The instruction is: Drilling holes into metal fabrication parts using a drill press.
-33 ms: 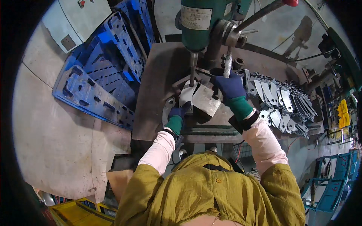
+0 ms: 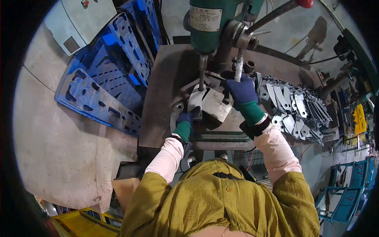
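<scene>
Both grips centre-frame: right hand (image 2: pixel 241 90) closed round lever (image 2: pixel 239 68), left hand (image 2: pixel 184 119) on plate (image 2: pixel 195 100), closure unclear. Slack pressure could let spindle (image 2: pixel 202 73) spin plate.

Moderate, cool light, its source out of view. A dark shadow (image 2: pixel 314 37) falls on a pale surface (image 2: pixel 286 37) toward two o'clock; flat metal parts (image 2: pixel 280 96) at three o'clock gleam. The worktop (image 2: pixel 164 85) looks dim. Centre fairly sharp; fisheye edges bend into black corners.

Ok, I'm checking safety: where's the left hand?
Near the head view's centre: the left hand touches the pale plate below the drill spindle, left of the metal block.
</scene>
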Motion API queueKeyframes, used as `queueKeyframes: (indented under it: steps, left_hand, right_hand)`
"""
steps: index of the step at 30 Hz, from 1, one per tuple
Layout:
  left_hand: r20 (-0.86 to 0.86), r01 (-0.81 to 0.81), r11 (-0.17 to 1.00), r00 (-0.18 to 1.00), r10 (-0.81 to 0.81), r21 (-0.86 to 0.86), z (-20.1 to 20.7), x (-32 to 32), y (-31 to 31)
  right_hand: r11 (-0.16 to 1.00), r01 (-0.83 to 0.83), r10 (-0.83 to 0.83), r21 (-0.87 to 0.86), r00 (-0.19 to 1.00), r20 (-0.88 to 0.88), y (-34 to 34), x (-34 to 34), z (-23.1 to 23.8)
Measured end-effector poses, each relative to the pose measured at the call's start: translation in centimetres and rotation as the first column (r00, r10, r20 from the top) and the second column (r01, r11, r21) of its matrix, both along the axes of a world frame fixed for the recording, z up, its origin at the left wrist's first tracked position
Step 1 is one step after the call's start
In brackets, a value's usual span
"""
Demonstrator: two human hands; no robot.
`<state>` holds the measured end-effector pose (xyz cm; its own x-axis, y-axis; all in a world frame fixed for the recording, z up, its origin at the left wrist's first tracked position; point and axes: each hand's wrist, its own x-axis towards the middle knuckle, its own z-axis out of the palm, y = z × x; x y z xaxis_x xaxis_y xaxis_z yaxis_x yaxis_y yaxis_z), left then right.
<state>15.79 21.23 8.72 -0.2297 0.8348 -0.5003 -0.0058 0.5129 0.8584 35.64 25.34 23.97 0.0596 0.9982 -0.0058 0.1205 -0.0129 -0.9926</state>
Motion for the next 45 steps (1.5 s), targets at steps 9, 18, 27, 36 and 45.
queueKeyframes:
  steps: [9, 18, 27, 36, 45]
  left_hand:
    - [0.024, 0.003, 0.996, 1.000, -0.005, 0.093, -7.4, -2.1, 1.1]
    - [-0.168, 0.044, 0.993, 0.985, -0.025, 0.109, -6.4, -1.3, 1.2]
    - [0.438, -0.082, 0.996, 0.895, 0.086, -0.028, -5.8, -1.3, 1.1]
    - [0.390, -0.096, 0.993, 0.914, 0.113, -0.064, -4.4, -1.4, 0.7]
    - [0.397, 0.017, 0.999, 0.918, -0.002, -0.034, -3.0, -1.8, 1.6]
  right_hand:
    - [0.937, 0.152, -0.249, 0.314, 0.922, 0.297, 2.8, -0.2, -3.5]
    - [0.766, 0.174, -0.514, 0.619, 0.744, 0.427, 4.4, 1.0, -4.6]
    - [0.632, 0.139, -0.613, 0.763, 0.691, 0.382, 5.2, 1.3, -5.0]
    - [0.600, 0.028, -0.641, 0.800, 0.615, 0.459, 7.4, 3.2, -7.0]
    - [0.589, -0.106, -0.705, 0.801, 0.417, 0.573, 15.5, 8.6, -3.7]
